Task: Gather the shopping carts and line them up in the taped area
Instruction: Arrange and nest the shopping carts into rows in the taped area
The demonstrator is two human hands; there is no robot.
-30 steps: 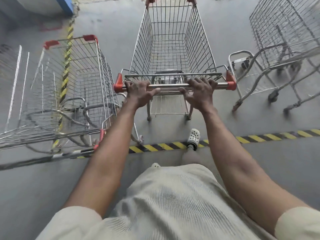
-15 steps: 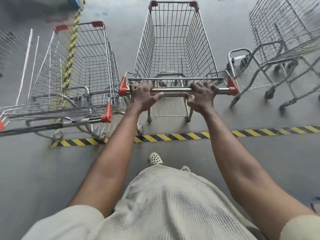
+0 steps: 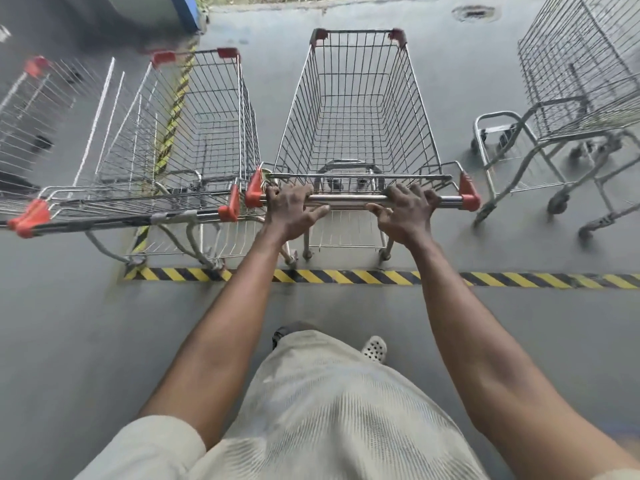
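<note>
Both hands are on the bar (image 3: 349, 199) of the cart (image 3: 356, 109)! The left hand (image 3: 291, 213) hooks its fingers over the top, thumb stretched out under the bar toward the other hand. The right hand (image 3: 407, 214) curls round the same bar, thumb pointing back at the left. It's a firm 2-handed grip.

The cart sits straight ahead of the hands, rear wheels just past the tape (image 3: 346, 277) that runs beneath the wrists. Just left of the left hand stands the left cart (image 3: 204, 133), its red end cap just beside the held cart's cap and the handles about level. Well off to the right of the right hand, the right cart (image 3: 581, 81) stands skewed, not in the row.

This looks like the final squaring-up of the held cart beside its neighbour, and it seems nearly parked. At most it wants a small nudge to square it, without knocking those 2 caps together. Then both hands should let go, and the person should turn right for the skewed cart, which looks like the next one to fetch.
</note>
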